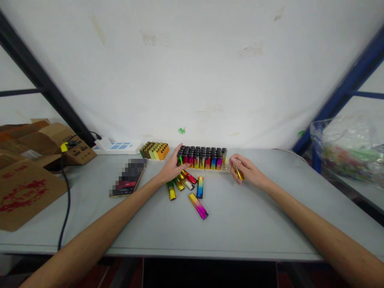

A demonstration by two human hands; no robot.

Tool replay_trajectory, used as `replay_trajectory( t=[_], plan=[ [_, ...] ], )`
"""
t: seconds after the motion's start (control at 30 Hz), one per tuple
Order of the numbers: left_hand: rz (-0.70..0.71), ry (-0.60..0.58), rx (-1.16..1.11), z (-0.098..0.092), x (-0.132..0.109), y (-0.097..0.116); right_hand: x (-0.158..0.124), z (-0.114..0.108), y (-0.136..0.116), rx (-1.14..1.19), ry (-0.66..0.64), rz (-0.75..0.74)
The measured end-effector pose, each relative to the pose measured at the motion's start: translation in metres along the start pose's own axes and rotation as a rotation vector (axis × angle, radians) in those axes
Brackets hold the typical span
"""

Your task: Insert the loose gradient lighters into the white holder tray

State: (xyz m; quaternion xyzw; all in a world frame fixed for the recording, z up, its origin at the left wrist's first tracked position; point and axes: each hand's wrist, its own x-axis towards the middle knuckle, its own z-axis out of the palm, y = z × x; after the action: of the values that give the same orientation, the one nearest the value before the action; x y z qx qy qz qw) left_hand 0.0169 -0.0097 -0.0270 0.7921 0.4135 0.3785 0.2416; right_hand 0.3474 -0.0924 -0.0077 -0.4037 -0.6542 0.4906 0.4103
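A block of upright lighters (202, 157) with black tops and shiny rainbow bodies stands at the back of the grey table (255, 224). My left hand (174, 167) rests against the block's left end, fingers curled round a lighter there. My right hand (244, 170) is at the block's right end, closed on a gold lighter (239, 173). Several loose rainbow lighters (189, 188) lie flat on the table between my hands, one pink and gold one (198, 205) nearest me.
A second small group of yellow, green and orange lighters (154, 151) stands behind to the left, beside a white power strip (117, 146). A dark flat box (129, 178), cardboard boxes (27, 168) and a black cable (66, 200) lie left. A clear bag (348, 150) sits right.
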Motion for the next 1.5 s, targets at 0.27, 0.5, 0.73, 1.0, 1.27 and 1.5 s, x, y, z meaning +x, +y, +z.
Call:
replay_trajectory(
  t=[0.27,0.5,0.73,1.0,1.27,1.5],
  plan=[
    [0.023,0.004,0.013,-0.001,0.000,0.003,0.008,0.008,0.012,-0.265,0.266,-0.078],
    [0.015,0.001,0.026,-0.001,0.000,-0.002,0.010,0.015,0.021,-0.489,0.422,0.002],
    [0.014,-0.003,0.034,-0.002,0.000,0.000,0.012,0.016,0.025,-0.530,0.425,-0.022],
    [0.022,-0.003,0.037,-0.002,0.000,0.001,0.007,0.012,0.019,-0.431,0.426,-0.116],
    [0.006,-0.008,0.037,-0.002,0.000,0.000,0.011,-0.005,0.020,-0.575,0.508,-0.264],
    [-0.001,-0.005,0.039,-0.002,0.001,-0.001,0.014,-0.009,0.020,-0.635,0.488,-0.235]
  ],
)
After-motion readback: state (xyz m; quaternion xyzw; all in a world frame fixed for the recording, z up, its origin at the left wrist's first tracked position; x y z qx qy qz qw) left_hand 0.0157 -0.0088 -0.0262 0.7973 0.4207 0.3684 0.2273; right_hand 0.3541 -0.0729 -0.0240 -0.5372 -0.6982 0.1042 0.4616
